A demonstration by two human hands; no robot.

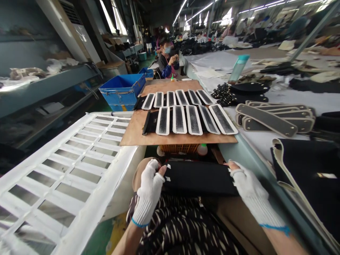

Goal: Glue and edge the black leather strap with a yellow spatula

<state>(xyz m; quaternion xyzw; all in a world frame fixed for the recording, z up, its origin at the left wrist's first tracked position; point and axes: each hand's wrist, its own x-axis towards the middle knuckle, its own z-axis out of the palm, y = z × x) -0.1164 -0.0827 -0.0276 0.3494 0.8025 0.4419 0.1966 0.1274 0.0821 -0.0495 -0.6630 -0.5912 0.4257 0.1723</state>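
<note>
A black rectangular fabric piece [199, 178] stretches between my two hands above my lap. Small white tabs or stickers show near its left end. My left hand [149, 184], in a white knit glove with bare fingertips, grips that end with the thumb on top. At the opposite end my right hand [248, 186], gloved the same way, pinches the edge; its lower fingers are hidden behind the fabric. Beyond the hands, on a brown board [127, 136], lie two rows of black pieces carrying white-bordered dark panels [179, 120].
At left stands a white slatted frame [77, 166], with a blue bin [122, 90] behind it. On the right-hand table are stacked grey straps [268, 120], a folded black sheet [308, 177] and a teal-capped bottle [239, 69]. Another person [166, 63] sits beyond the board.
</note>
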